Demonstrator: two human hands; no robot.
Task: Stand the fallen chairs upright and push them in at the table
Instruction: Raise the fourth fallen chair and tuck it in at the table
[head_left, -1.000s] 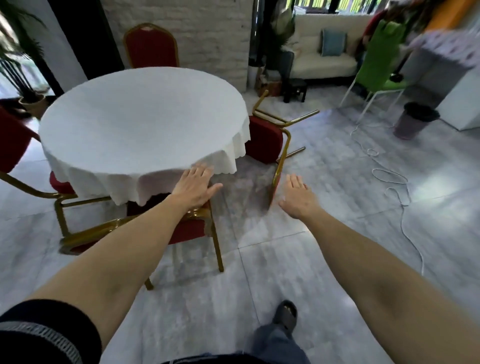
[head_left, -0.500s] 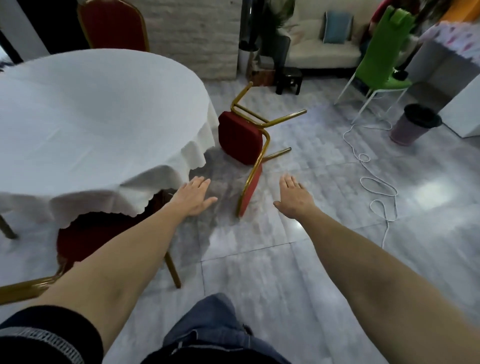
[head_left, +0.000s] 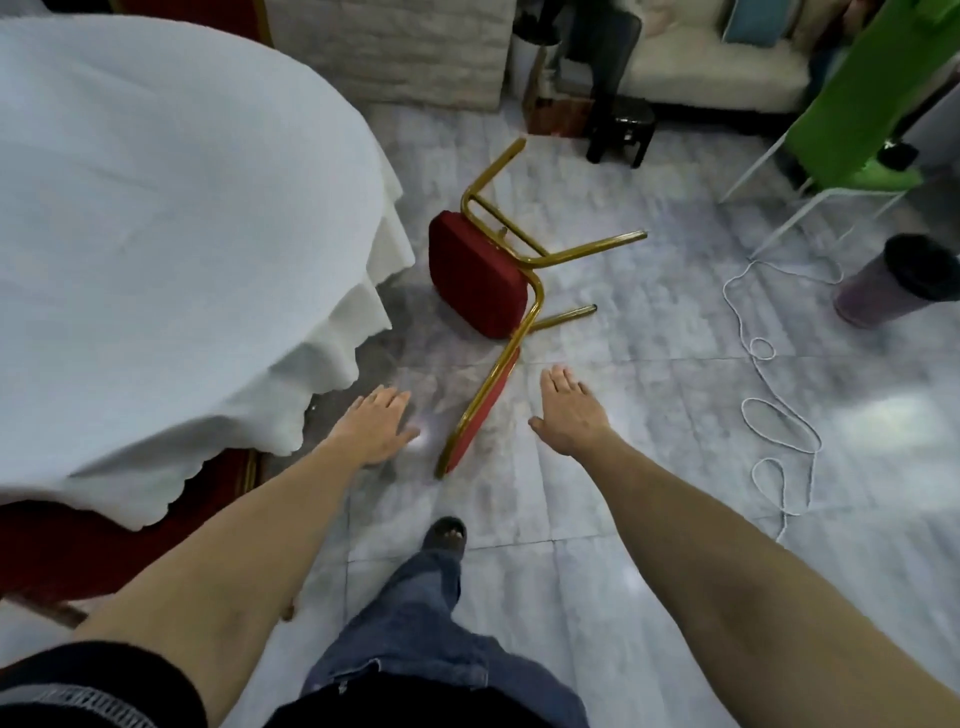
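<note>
A red chair with a gold frame lies on its side on the grey tiled floor, just right of the round table with a white cloth. Its backrest points toward me and its legs point away. My left hand hovers flat and empty to the left of the backrest. My right hand hovers flat and empty to its right. Neither hand touches the chair. Another red chair stands tucked under the table's near edge at the lower left.
A white cord loops over the floor at the right. A dark bin and a green chair stand at the far right. A black stool and a sofa sit at the back. My foot steps forward.
I have walked toward the fallen chair, so it is nearer and the table has slid left. My left hand has left the tucked-in chair; both hands now flank the backrest.
</note>
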